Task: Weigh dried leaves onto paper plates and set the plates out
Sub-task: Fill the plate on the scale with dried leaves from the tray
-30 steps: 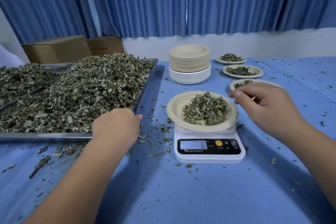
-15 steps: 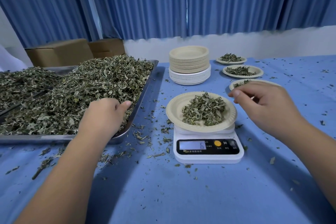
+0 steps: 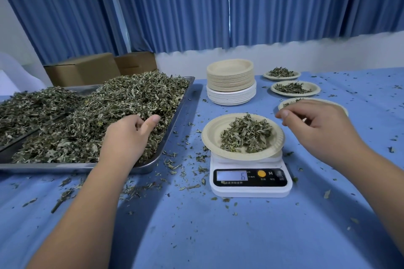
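Metal tray sits on the left of the tabletop, heaped with dried leaves. Left hand is in the pile at its near right corner, fingers curled down into the leaves, thumb sticking out. In the middle the scale reads 6, with a paper plate of leaves on top. Right hand hovers just off the plate's right rim, fingers loosely curled, nothing visible in them.
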A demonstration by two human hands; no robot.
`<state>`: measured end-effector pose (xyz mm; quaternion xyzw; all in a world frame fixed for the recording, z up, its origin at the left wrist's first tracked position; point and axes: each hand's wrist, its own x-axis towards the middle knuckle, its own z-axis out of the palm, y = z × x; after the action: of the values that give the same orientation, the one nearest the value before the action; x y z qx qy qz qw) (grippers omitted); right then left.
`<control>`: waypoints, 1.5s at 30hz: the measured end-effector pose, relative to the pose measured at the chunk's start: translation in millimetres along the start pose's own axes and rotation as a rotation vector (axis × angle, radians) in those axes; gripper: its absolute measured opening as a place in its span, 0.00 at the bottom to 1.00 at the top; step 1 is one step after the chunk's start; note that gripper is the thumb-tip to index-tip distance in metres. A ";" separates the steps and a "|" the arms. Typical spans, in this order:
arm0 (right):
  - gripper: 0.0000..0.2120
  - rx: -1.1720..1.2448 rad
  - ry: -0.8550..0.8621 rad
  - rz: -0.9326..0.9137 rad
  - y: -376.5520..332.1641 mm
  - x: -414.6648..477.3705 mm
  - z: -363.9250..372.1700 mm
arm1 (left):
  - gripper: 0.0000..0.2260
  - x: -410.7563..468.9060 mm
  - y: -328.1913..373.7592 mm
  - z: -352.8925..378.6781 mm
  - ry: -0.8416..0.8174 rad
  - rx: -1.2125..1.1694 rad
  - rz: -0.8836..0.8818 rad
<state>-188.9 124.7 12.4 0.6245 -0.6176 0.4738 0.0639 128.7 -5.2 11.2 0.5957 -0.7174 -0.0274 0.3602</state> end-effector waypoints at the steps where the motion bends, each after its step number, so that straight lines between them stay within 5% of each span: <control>1: 0.08 0.001 0.000 0.000 0.1 0.3 -0.1 | 0.30 0.4 -0.3 -0.9 -0.016 -0.014 -0.016; 4: 0.08 0.000 0.000 0.004 0.8 0.9 -0.5 | 0.27 0.9 -2.9 -4.5 -0.132 -0.064 -0.105; 9: 0.08 -0.006 -0.007 0.016 0.8 1.0 -1.1 | 0.08 4.9 -5.5 -12.1 -0.298 -0.314 -0.198; 15: 0.09 -0.038 -0.022 0.009 0.3 0.3 -0.2 | 0.10 5.1 -9.2 -13.8 -0.241 -0.401 -0.177; 22: 0.09 -0.041 -0.025 0.013 0.0 0.1 -0.5 | 0.08 4.6 -4.9 -8.9 -0.042 -0.251 -0.083; 31: 0.09 -0.037 -0.042 0.017 -2.6 -0.2 0.8 | 0.10 3.2 -6.8 -7.1 0.012 -0.157 -0.051; 37: 0.09 -0.018 -0.041 0.047 -2.0 0.3 0.7 | 0.12 -9.2 15.6 -11.6 0.131 -0.414 0.005; 45: 0.09 -0.009 -0.064 0.027 -2.8 1.3 0.8 | 0.13 -10.8 93.5 3.7 0.019 -0.651 0.109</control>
<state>-186.4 123.9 14.2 0.6306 -0.6300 0.4514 0.0404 48.9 29.9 47.1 0.4102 -0.6984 -0.2304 0.5393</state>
